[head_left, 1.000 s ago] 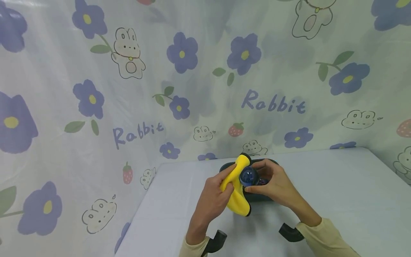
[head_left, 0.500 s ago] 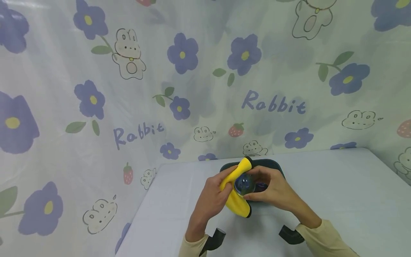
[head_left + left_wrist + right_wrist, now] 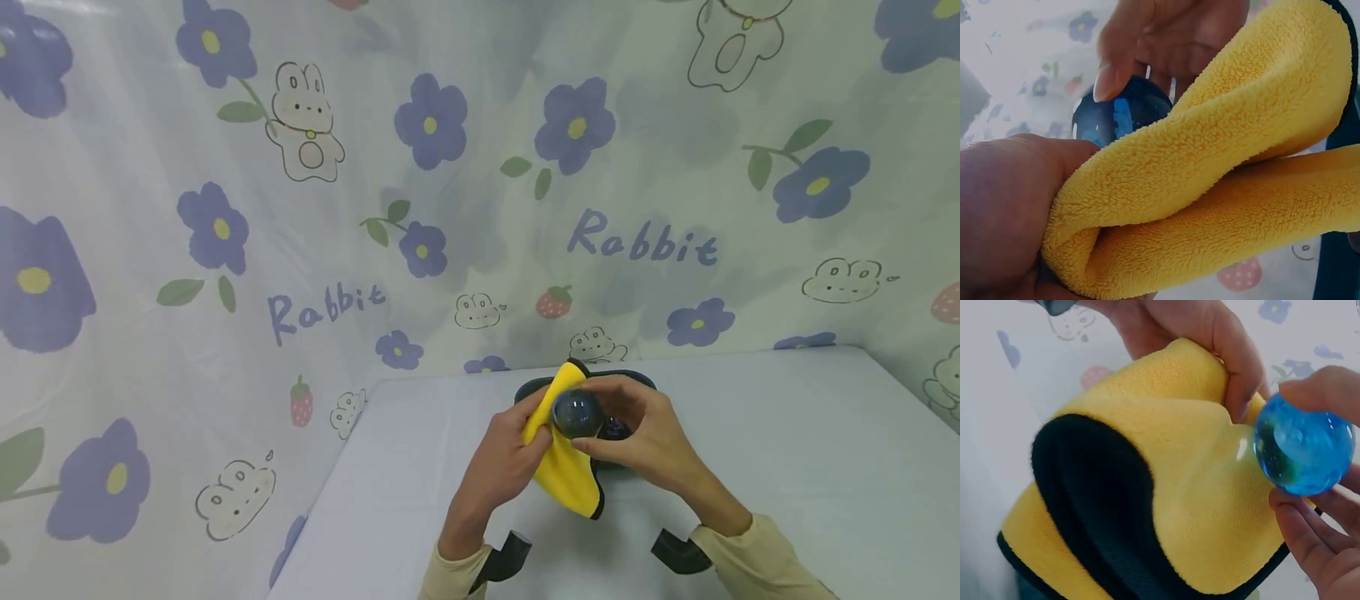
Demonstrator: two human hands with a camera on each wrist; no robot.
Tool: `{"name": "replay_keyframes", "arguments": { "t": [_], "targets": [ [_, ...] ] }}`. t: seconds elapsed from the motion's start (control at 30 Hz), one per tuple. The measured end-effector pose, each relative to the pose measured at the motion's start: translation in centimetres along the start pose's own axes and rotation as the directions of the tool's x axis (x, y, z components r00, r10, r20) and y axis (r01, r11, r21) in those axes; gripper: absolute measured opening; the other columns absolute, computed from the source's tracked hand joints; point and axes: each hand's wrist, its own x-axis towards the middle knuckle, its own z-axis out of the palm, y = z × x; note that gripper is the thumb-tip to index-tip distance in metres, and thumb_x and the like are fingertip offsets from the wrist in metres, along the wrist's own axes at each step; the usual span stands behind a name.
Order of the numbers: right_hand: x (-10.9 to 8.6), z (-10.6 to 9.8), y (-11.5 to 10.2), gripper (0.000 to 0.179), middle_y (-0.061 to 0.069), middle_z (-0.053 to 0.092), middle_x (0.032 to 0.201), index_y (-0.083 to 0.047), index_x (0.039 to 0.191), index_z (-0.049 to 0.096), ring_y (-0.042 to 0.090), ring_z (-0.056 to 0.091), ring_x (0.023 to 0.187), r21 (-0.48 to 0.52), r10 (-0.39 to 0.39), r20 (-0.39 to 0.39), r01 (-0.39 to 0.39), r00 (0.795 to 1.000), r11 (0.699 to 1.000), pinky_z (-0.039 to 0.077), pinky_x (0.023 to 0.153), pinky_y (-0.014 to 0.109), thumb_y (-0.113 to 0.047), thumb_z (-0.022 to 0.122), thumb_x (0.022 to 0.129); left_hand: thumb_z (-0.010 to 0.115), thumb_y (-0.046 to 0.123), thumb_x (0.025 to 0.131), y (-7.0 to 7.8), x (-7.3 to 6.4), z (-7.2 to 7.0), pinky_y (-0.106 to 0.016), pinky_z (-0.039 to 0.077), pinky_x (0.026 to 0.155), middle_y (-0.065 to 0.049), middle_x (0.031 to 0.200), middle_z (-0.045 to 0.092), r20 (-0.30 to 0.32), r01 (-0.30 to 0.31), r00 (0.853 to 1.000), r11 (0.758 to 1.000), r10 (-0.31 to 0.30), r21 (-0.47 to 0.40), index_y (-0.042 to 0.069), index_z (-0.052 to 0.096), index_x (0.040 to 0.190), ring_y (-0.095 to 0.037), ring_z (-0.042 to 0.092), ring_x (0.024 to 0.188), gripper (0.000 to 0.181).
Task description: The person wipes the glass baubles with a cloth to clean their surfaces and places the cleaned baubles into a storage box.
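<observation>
My right hand (image 3: 652,433) pinches a clear blue glass ball (image 3: 577,414) between thumb and fingers. In the right wrist view, the ball (image 3: 1304,447) has a darker greenish patch on its left side. A yellow plush cloth (image 3: 568,479) with black edging is gripped in my left hand (image 3: 498,462), folded over in the grip. Its yellow pile lies right against the ball. From the left wrist, the cloth (image 3: 1147,169) covers the ball's lower part, and the left thumb reaches the ball's edge.
Behind the hands a dark tray (image 3: 528,388) stands on the white table (image 3: 787,442). Another dark, shiny ball (image 3: 617,428) shows past the right hand's fingers. A curtain (image 3: 480,208) printed with flowers and rabbits hangs behind. Black curved pieces (image 3: 510,557) are on both wrists.
The ball dipped down and left against the cloth, then came back up and slightly right. The cloth's lower corner has swung a little right and down. Both hands keep their holds.
</observation>
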Motion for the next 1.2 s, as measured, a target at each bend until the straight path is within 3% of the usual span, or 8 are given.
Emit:
{"name": "replay_keyframes", "arguments": {
  "t": [0.53,0.7,0.97,1.2],
  "targets": [
    [0.3,-0.8,0.6,0.062,0.016,0.061,0.128,-0.001,0.129,0.059,-0.004,0.064,0.113,-0.029,0.054,-0.094,-0.057,0.994,0.998,0.053,0.096,0.015,0.006,0.086,0.073,0.050,0.014,0.098,0.2,0.0,0.4,-0.021,0.055,0.072,-0.005,0.100,0.070,0.039,0.039,0.998,0.999,-0.040,0.030,0.014,0.055,0.148,-0.007,0.062,0.075,0.050],
    [0.4,-1.1,0.8,0.060,0.012,0.067,0.127,-0.006,0.129,0.062,-0.005,0.064,0.112,-0.107,0.079,-0.112,-0.091,0.991,0.990,0.051,0.098,0.013,-0.002,0.087,0.075,0.051,0.014,0.098,0.3,0.0,0.5,-0.021,0.054,0.072,-0.006,0.101,0.070,0.035,0.036,0.999,0.999,-0.037,0.032,0.014,0.054,0.149,-0.007,0.062,0.075,0.051],
    [0.4,-1.2,0.8,0.057,0.007,0.072,0.119,-0.011,0.130,0.066,0.005,0.066,0.103,-0.201,0.135,-0.101,-0.153,0.986,0.967,0.055,0.093,0.021,-0.014,0.088,0.078,0.051,0.014,0.097,0.5,-0.3,0.4,-0.021,0.054,0.073,-0.007,0.105,0.070,-0.007,0.057,0.998,0.997,-0.056,0.056,0.013,0.050,0.153,-0.008,0.062,0.077,0.056],
    [0.4,-1.1,1.2,0.058,0.008,0.072,0.119,-0.013,0.130,0.065,0.019,0.070,0.102,-0.206,0.190,-0.053,-0.197,0.980,0.959,0.057,0.091,0.029,-0.019,0.090,0.078,0.052,0.014,0.098,1.0,-0.6,0.2,-0.021,0.054,0.076,-0.008,0.112,0.070,-0.053,0.075,0.996,0.995,-0.071,0.061,0.011,0.050,0.154,-0.011,0.062,0.083,0.056]
  ]
}}
